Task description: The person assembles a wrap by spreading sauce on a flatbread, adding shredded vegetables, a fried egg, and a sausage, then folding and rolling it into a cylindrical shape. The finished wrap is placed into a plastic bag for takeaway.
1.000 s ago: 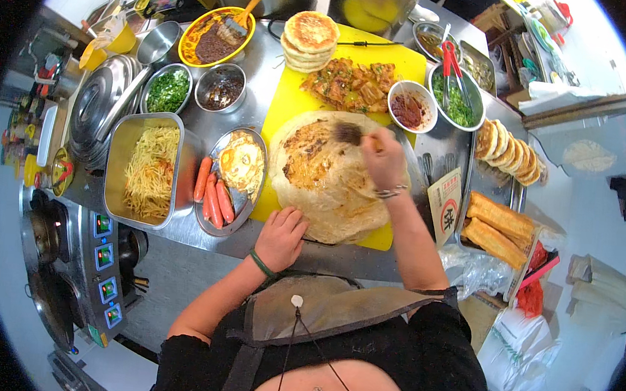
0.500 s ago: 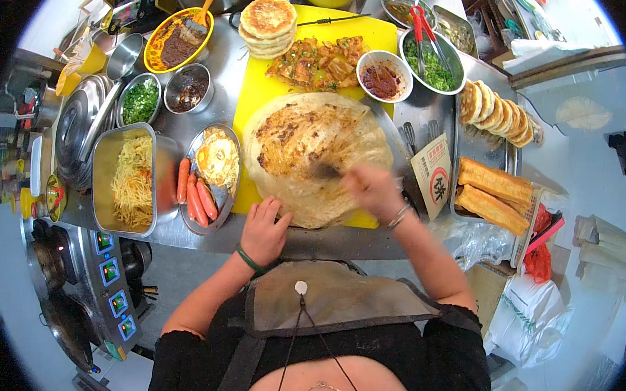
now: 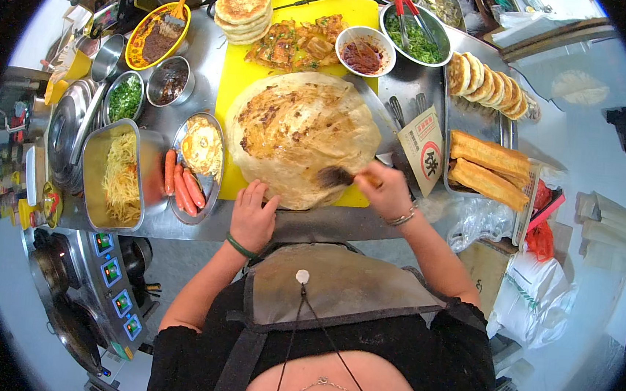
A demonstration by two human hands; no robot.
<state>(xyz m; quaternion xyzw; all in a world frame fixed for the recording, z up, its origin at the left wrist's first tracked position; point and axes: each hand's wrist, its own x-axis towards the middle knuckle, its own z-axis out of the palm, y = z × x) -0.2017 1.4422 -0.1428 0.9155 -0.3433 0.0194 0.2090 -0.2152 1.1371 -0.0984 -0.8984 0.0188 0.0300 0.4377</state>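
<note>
Yellow cutting board (image 3: 235,86), flatbread (image 3: 303,132) laid at its centre. Brush (image 3: 338,176) gripped in right hand (image 3: 386,194), bristles set on flatbread's five o'clock edge. Left hand (image 3: 252,219) rested open-fingered at seven o'clock edge.

Bright even daylight, fisheye-bent dark rim

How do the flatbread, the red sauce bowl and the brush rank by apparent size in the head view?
Largest to smallest:
1. flatbread
2. red sauce bowl
3. brush, partly hidden in the right hand; unsure.
</note>
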